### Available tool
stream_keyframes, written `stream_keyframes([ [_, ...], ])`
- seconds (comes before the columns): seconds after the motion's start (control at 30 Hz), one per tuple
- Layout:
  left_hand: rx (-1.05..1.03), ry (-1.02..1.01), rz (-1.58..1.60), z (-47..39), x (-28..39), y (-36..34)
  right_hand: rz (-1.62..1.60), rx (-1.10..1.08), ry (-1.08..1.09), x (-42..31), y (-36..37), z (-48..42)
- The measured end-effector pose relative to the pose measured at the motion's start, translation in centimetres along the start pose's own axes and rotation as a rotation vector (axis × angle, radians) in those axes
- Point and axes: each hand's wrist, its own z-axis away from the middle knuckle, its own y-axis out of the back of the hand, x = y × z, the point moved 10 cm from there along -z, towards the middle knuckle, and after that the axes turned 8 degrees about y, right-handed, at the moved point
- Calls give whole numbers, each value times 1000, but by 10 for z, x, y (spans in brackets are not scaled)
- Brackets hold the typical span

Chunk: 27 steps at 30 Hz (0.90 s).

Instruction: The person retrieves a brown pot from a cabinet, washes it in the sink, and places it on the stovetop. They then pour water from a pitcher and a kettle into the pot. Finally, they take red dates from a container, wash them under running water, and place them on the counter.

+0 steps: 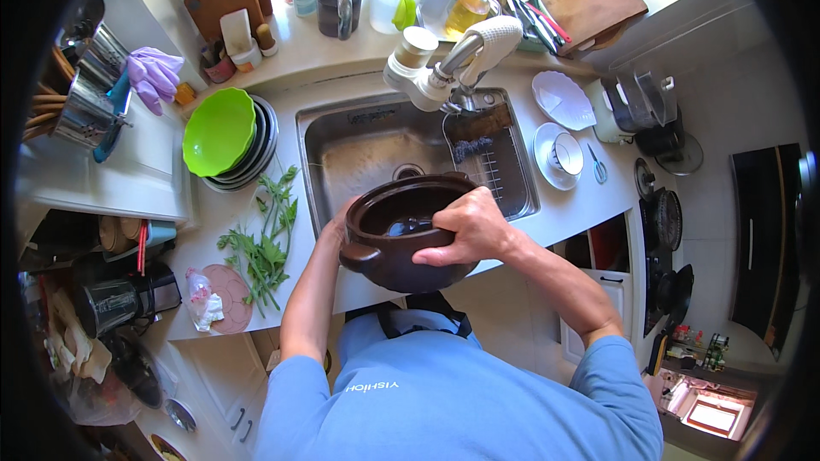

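A dark brown glazed clay pot (pixel 403 269) is held up over the front edge of the steel sink (pixel 307 141), tilted a little. My right hand (pixel 467 227) grips its near right rim, with the fingers inside and the thumb on the outer wall. Against the pot's left side is my left hand (pixel 343 224), its fingers mostly hidden behind the pot. Light glints on the pot's inner bottom. A white faucet (pixel 426 73) with a cloth-wrapped spout stands behind the sink, and a wire rack (pixel 490 169) with a dark scouring pad (pixel 473 148) sits at the sink's right.
Leafy green stalks (pixel 262 256) and stacked plates under a green bowl (pixel 218 131) lie left of the sink. To the right are a white cup (pixel 567 153) on a saucer, a scalloped plate (pixel 562 99) and blue-handled scissors (pixel 599 168). Bottles and a knife block (pixel 224 6) line the back ledge.
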Motion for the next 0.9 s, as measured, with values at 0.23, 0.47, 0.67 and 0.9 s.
stream_keyframes([
  [0.23, -16, -55, 160, -22, -55, 38, 98, 50, 128, -36, 50, 35],
  [0.47, 91, 38, -6, -36, -89, -32, 288, 148, -66, -10, 106, 131],
  [0.67, -90, 188, -206, -105, -143, -153, 427, 269, -286, 5, 169, 268],
  [0.9, -93, 353, -144, -205, -259, -230, 541, 356, -365, 12, 223, 403],
])
